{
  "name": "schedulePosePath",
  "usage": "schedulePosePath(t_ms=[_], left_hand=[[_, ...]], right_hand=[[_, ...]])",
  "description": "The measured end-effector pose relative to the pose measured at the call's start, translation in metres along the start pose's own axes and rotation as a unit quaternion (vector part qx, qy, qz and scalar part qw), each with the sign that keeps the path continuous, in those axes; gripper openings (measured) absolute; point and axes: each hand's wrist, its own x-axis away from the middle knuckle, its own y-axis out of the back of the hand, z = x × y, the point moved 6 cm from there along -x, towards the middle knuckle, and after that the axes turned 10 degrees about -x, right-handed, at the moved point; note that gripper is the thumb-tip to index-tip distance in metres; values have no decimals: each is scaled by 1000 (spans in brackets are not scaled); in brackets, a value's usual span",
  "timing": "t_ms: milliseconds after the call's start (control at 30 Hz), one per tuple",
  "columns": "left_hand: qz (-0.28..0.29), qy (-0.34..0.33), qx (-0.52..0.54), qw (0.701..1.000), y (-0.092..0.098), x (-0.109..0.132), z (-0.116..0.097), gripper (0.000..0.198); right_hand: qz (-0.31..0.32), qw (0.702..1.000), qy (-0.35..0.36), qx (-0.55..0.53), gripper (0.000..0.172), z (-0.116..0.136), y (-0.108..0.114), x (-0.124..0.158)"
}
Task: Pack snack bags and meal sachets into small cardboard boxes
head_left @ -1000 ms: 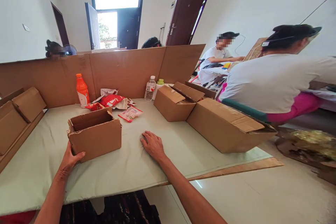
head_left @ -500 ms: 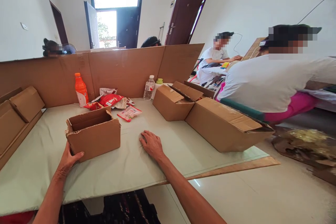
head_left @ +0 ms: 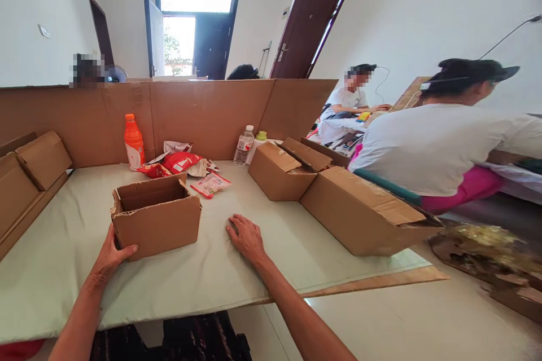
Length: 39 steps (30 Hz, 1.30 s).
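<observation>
An open-topped cardboard box [head_left: 158, 231] stands upright on the pale cloth-covered table in front of me. My left hand [head_left: 112, 254] grips its near left corner, the thumb on the front wall and the other fingers mostly hidden behind the left side. The box's inside bottom is out of sight. To the right, apart from the box, my right hand [head_left: 247, 237] rests palm down on the cloth with its fingers stretched out and nothing in them. Beyond the box lie a pink-and-white packet [head_left: 210, 184] and a red packet [head_left: 183, 162].
An orange bottle [head_left: 134, 144] and a clear bottle [head_left: 244, 146] stand by the upright cardboard wall [head_left: 207, 118]. Cardboard boxes line the right [head_left: 359, 214] and left [head_left: 44, 161] sides. A co-worker [head_left: 423, 146] sits beyond the right edge; other people are farther back.
The view has shifted slightly. The box sits a little farther right in the picture, with my left hand still on it. My right hand stays in place on the cloth.
</observation>
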Motion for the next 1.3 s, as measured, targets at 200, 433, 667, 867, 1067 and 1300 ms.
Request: schedulePosePath(t_ms=[200,433,667,867,1067,1300], left_hand=[[12,1,-5,1000,-1,2,3,100],[6,-9,-20,1000,2,-3,12,105],[13,-18,-24,999,3,-5,19,105],[10,-20,-17,1000,3,-4,15,104],[17,-17,-7,1000,2,3,7,97],[40,-11,2,999,-1,4,4,102]], right_hand=[[0,1000,-5,-3,35,-3,-2,-2],[-3,1000,-9,-1,35,-1,-1,-3],[-9,1000,-4,-1,34,1,1,-3],[-14,1000,-2,-8,34,0,-1,-4],[-13,1000,3,-6,34,-4,-5,-4],[-13,1000,4,-9,34,-9,-8,-4]])
